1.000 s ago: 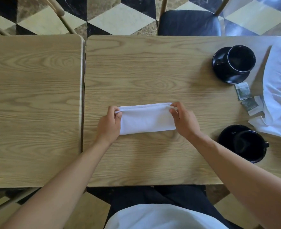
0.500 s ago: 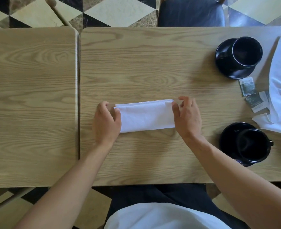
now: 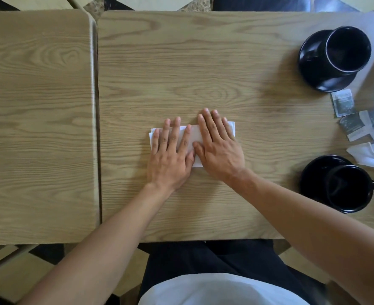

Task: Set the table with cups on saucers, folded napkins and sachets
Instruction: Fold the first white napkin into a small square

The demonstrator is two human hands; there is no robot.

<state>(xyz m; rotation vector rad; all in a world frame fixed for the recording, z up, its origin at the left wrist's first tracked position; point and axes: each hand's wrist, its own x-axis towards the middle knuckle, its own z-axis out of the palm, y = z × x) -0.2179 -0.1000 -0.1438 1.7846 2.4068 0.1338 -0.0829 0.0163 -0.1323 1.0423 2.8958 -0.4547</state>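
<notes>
2 bare forearms, no sleeves, white top point(image 3: 221, 291), dark trousers point(image 3: 203, 258)

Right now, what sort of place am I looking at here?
Probably a café or restaurant dining room. Two wooden tables stand side by side on a chequered stone floor, with black cups on saucers, sachets and a white napkin being pressed flat.
</notes>
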